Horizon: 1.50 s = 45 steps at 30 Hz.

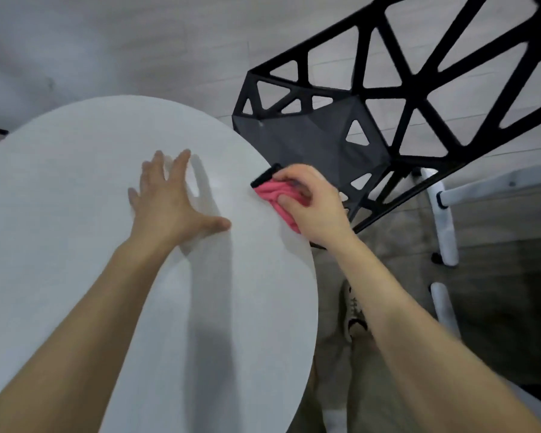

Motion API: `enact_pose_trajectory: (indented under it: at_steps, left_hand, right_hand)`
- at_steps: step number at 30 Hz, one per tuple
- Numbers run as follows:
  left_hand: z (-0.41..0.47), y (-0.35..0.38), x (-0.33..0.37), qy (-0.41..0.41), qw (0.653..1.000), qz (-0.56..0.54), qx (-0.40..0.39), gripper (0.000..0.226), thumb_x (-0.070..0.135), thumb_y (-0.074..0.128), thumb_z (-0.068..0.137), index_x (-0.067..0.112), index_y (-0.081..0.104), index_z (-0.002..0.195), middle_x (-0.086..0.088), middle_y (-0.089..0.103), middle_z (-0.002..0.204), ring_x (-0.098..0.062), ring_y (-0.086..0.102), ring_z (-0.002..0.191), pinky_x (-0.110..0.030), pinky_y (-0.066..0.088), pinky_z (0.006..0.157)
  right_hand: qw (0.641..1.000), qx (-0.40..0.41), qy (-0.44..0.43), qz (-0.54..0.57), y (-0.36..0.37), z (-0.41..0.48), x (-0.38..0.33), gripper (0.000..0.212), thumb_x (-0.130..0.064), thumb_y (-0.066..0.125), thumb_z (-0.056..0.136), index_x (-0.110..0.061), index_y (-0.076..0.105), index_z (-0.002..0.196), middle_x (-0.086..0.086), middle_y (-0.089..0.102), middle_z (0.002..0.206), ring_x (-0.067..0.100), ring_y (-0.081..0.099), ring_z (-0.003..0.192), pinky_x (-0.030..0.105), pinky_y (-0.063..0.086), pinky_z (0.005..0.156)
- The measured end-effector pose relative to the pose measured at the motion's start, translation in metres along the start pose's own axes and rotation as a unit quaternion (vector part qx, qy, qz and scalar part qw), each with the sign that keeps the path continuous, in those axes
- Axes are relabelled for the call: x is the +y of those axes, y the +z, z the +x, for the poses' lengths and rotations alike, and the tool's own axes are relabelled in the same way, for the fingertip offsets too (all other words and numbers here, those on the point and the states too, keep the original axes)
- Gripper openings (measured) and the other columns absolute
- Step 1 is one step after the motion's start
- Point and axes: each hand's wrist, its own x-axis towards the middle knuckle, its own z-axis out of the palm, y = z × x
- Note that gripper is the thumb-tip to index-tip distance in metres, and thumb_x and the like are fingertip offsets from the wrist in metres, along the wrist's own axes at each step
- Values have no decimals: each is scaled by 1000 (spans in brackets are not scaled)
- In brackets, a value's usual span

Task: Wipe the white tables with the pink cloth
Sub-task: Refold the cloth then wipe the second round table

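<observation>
One table [75,260], one cloth [271,192], two hands [166,201] [314,207].

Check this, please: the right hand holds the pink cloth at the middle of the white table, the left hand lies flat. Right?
Not the middle: in the head view the right hand holds the pink cloth at the right edge of the white table, by the black chair. The left hand does lie flat.
</observation>
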Motion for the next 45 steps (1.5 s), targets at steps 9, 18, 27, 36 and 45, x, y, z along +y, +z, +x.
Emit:
enact_pose_trajectory:
  at_steps: [9,18,27,36,45]
  left_hand:
    - [18,-2,0,-33,996,72,-27,167,94,78,24,39,6,164,-3,6,176,-37,9,162,-70,42,113]
    - [9,-10,15,-73,994,56,-58,170,83,91,30,40,0,166,-1,-9,178,-33,-7,165,-71,26,123]
    - [17,-16,25,-121,989,12,-80,167,65,101,36,42,-1,167,7,-18,177,-25,-18,164,-66,8,130]
    - [13,-10,25,-113,991,19,-76,165,70,98,42,42,-5,167,4,-21,177,-29,-20,163,-68,9,129]
    - [14,-8,13,-77,994,18,-69,165,74,97,38,41,-2,166,-1,-15,177,-34,-14,164,-75,16,123]
  right_hand:
    - [989,-116,56,66,32,133,-53,29,5,61,100,-9,71,123,-10,78,81,-2,68,61,14,47,52]
    - [993,-72,75,61,-39,-25,18,39,12,72,92,-21,73,113,-9,70,122,22,67,122,36,55,105]
    - [951,-306,47,2,104,268,-91,25,2,67,96,-11,75,116,-1,70,80,2,58,45,24,47,45]
    - [963,-259,35,72,93,234,-58,22,-4,64,96,-19,72,110,-6,80,97,2,73,78,17,48,57]
    - [990,-115,77,19,-10,75,5,33,-11,68,100,-39,67,118,-4,76,111,8,72,85,35,62,79]
